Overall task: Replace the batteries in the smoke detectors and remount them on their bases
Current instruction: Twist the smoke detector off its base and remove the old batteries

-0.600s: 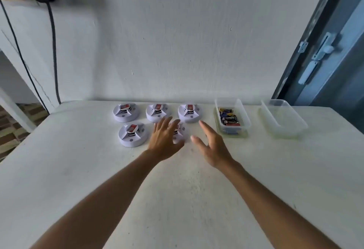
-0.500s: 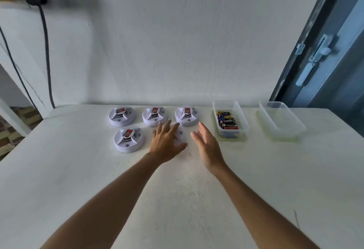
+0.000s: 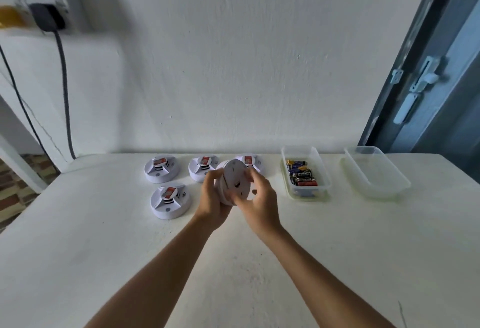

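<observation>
Both my hands hold one white smoke detector (image 3: 235, 175) lifted off the table and tipped on edge, its flat base side facing me. My left hand (image 3: 213, 197) grips its left rim; my right hand (image 3: 258, 201) grips its right and lower rim. Several other white detectors lie face up on the table: one at the back left (image 3: 161, 168), one at the back middle (image 3: 200, 169), one partly hidden behind the lifted one (image 3: 253, 162), and one nearer at the left (image 3: 170, 201). A clear tub of batteries (image 3: 302, 173) stands to the right.
An empty clear plastic tub (image 3: 374, 170) stands right of the battery tub. The white table (image 3: 130, 249) meets a white wall. A dark cable (image 3: 63, 88) hangs from a wall socket at the left. A blue door frame with a latch (image 3: 420, 86) is at the right.
My hands closed on the front-row detector near the middle and lifted it, turning it on edge. The camera view shifted slightly.
</observation>
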